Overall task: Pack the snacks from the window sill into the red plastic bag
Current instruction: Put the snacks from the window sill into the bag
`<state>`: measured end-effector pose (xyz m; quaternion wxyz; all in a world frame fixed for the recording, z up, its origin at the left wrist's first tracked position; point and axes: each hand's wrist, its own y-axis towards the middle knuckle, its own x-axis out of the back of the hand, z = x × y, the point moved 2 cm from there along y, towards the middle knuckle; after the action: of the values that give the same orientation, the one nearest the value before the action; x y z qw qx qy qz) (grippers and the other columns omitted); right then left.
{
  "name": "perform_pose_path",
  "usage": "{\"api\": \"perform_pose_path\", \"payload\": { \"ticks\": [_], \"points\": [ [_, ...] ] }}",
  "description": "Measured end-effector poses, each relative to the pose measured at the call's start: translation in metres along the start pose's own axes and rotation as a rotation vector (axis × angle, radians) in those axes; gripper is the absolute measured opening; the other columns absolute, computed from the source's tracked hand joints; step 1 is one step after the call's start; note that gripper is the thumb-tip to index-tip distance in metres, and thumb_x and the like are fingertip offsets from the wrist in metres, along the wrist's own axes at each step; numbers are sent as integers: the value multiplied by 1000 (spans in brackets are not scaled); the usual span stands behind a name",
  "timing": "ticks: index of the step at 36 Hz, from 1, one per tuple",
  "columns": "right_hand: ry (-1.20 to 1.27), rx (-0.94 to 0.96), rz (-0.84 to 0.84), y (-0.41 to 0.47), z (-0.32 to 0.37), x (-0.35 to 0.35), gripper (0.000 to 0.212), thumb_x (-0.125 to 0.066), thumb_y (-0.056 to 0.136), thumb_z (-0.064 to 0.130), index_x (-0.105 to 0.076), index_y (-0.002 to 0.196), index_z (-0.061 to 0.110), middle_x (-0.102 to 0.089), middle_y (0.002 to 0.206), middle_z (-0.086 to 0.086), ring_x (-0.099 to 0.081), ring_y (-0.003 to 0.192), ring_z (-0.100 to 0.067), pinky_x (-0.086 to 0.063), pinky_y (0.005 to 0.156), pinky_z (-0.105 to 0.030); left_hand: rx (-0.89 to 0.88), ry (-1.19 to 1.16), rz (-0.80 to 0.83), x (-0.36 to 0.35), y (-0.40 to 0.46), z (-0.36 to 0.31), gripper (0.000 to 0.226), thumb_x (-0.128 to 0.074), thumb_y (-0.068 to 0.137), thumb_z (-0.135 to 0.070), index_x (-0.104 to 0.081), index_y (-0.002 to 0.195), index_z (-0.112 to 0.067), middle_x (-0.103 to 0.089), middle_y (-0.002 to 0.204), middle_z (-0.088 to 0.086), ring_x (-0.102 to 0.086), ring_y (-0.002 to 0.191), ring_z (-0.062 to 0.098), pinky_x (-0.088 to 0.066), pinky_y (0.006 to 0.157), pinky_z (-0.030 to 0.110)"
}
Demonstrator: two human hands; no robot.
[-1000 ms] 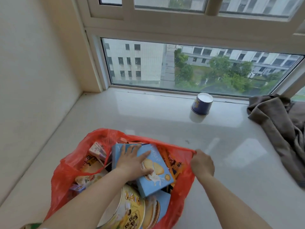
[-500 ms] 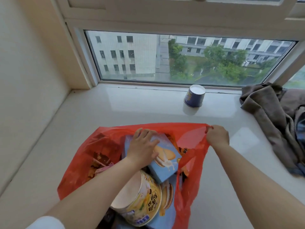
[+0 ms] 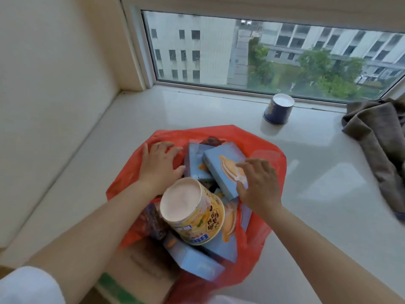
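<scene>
Red plastic bag [image 3: 266, 150] lies open at lower centre on the window sill [image 3: 219, 110], full of snacks. Left hand [image 3: 158, 163] rests spread on its left rim; the yellow tub [image 3: 197, 218] tilts below; right hand [image 3: 259, 183], fingers relaxed, touches a blue biscuit box [image 3: 223, 165]. Upper right, a blue cup [image 3: 277, 110] stands apart.

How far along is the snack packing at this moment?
Mostly done: blue biscuit boxes and a yellow paper tub already sit in the red plastic bag. In hand: the left hand and right hand are open over the bag's contents. Left: a dark blue paper cup stands on the white window sill.
</scene>
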<state>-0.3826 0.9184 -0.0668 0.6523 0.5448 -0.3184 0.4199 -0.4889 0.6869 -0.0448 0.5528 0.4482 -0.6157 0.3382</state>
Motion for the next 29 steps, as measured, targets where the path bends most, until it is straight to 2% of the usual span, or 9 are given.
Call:
{"api": "perform_pose_path", "payload": {
  "ticks": [4,8,11,13,15,18,22,25,29],
  "points": [
    [85,206,49,-30,53,-8,33,-73,63,19,-65,96,16,-62,95,0,-50,95,-22,-43,74,-34,120,-118,-151,13,-44,24,45,-63,84,-39,-58,126,-27,-51,135,-1,-41,129,23,-10,114,52],
    [197,364,90,-61,94,-4,25,-60,69,23,-62,93,18,-62,94,0,-51,91,-22,-44,75,-33,440,-216,-317,17,-112,58,46,-55,82,-49,-62,119,-24,-56,126,2,-49,120,26,-28,105,48],
    [293,570,95,-87,120,5,32,-63,70,35,-54,97,21,-62,95,1,-49,90,-19,-39,76,-30,823,-331,-40,-2,-170,75,69,-54,78,-66,-42,137,-32,-32,147,3,-33,134,30,-27,108,53],
    [351,770,236,-112,138,3,43,-63,72,49,-55,105,23,-61,102,2,-51,94,-17,-39,82,-29,1079,-570,234,-18,-208,79,97,-55,71,-75,-22,149,-27,-16,155,11,-26,139,37,-27,110,53],
    [289,913,421,-139,150,-6,60,-55,73,65,-55,117,24,-58,110,4,-52,98,-16,-41,86,-28,1229,-801,453,-31,-237,79,100,-55,77,-71,-9,152,-23,-15,157,15,-33,136,39,-34,104,51],
    [221,906,609,-166,160,-19,84,-51,64,77,-48,130,24,-57,116,4,-56,99,-17,-46,85,-29,1227,-1023,678,-43,-256,79,85,-61,83,-56,-21,150,-22,-38,147,15,-50,122,32,-42,102,48],
    [184,855,654,-179,171,-28,99,-55,48,82,-45,130,26,-58,117,4,-61,97,-16,-52,80,-27,1032,-923,904,-40,-251,62,67,-63,80,-58,-44,132,-20,-54,131,8,-57,105,23,-50,88,34],
    [185,770,675,-180,175,-29,93,-57,47,80,-49,124,28,-60,114,5,-62,94,-16,-53,76,-27,928,-776,1016,-37,-250,43,55,-61,79,-61,-55,115,-19,-59,118,5,-58,103,22,-46,94,30],
    [228,661,619,-164,177,-25,68,-62,55,63,-55,115,33,-60,106,9,-63,88,-13,-52,68,-23,846,-700,943,-37,-242,42,45,-57,85,-49,-57,118,-18,-62,115,8,-60,101,23,-48,93,32]
  ]
}}
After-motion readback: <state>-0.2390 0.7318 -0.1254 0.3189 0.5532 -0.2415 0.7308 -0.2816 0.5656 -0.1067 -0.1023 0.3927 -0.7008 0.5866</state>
